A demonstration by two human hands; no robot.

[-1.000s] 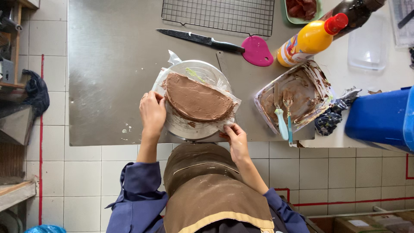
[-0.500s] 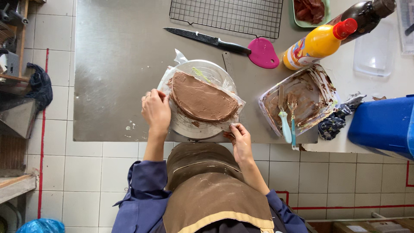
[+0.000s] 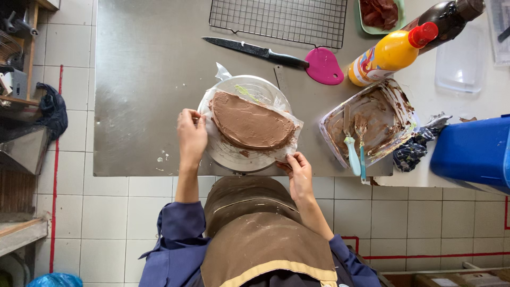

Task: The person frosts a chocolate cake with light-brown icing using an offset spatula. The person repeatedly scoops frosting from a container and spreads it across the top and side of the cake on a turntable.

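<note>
Here, both hands pinch the plastic wrap point(image 3: 289, 139) on a steel table point(image 3: 143, 79) over white-tiled floor point(image 3: 106, 212).

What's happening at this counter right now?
A person stands at a steel counter with a chocolate-frosted half-round cake on a clear round plate. The left hand and the right hand each pinch an edge of the clear wrap under it. A smeared tub with two utensils sits to the side, beside a knife.

Knife point(image 3: 255, 51), pink scraper point(image 3: 324, 67), wire rack point(image 3: 279, 20), yellow bottle point(image 3: 390, 55).
</note>
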